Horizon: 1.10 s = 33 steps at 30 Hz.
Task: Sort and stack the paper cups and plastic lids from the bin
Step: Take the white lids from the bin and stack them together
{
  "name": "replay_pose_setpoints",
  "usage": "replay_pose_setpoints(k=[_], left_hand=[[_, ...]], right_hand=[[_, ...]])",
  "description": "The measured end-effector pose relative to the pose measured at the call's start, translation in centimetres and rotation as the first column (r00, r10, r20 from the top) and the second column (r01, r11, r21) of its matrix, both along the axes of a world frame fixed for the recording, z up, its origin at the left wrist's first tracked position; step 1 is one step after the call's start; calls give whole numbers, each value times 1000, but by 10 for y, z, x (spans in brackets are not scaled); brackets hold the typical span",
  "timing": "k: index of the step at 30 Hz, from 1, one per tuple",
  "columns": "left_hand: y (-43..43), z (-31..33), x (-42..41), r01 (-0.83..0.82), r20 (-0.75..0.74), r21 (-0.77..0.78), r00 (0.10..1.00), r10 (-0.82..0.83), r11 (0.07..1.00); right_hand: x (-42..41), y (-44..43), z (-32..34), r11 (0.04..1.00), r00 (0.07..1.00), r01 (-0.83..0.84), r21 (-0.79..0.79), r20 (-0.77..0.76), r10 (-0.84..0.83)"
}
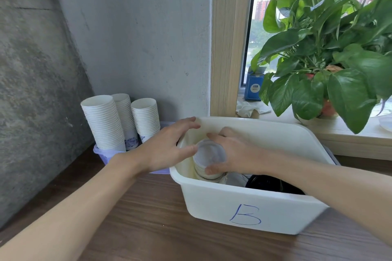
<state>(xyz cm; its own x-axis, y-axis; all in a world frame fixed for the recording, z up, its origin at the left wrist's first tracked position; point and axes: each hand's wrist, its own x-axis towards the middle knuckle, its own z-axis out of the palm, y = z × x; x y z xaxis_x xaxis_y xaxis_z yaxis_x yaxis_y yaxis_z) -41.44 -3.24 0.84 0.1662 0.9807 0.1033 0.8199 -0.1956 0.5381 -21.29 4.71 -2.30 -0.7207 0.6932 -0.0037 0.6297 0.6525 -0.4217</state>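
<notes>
A white bin [250,203] marked with a blue "B" stands on the wooden table. Inside it, at the left end, my right hand [233,152] grips a stack of translucent plastic lids [209,154], thumb in front and fingers behind. My left hand [169,144] hovers over the bin's left rim with fingers spread and relaxed, its thumb close to the lid stack; contact cannot be told. Black lids [267,184] and pale items lie lower in the bin, partly hidden by my right forearm. Three tall stacks of white paper cups [106,123] stand to the left.
The cup stacks sit in a lavender tray [101,153] against the grey concrete wall. A potted green plant [331,53], a blue box [253,87] and a crumpled white cloth [248,108] occupy the window sill behind the bin. Wooden table surface [137,218] lies in front.
</notes>
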Motion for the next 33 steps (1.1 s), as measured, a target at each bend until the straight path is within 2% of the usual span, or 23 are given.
replay_pose_setpoints(k=[5, 7, 11, 17, 20, 23, 27, 30, 33], left_hand=[[-1, 4, 3, -1, -32, -4, 999, 1, 1000], [-1, 5, 4, -2, -49, 2, 999, 2, 1000], [-2, 9, 9, -4, -89, 33, 996, 7, 999], [-8, 8, 28, 86, -131, 38, 988, -80, 996], [-10, 9, 31, 99, -139, 31, 986, -94, 995], [-10, 10, 30, 101, -165, 37, 982, -94, 994], [-9, 8, 30, 83, -177, 45, 981, -74, 995], [-9, 8, 30, 81, -190, 46, 979, -71, 996], [-9, 9, 31, 71, -206, 67, 977, -56, 995]], right_hand=[[8, -7, 13, 997, 997, 71, 10, -13, -71], [16, -9, 20, 995, 994, 96, 10, -62, -95], [32, -13, 28, 999, 984, 13, -44, -176, -20], [32, -21, 24, 991, 991, -136, -9, 14, 136], [30, -20, 17, 981, 981, -190, 27, 45, 189], [29, -21, 16, 979, 980, -197, 58, 44, 195], [35, -15, 18, 988, 988, -141, 57, -47, 144], [39, -13, 17, 989, 989, -138, 51, -40, 140], [43, -12, 18, 997, 994, -64, 38, -82, 67]])
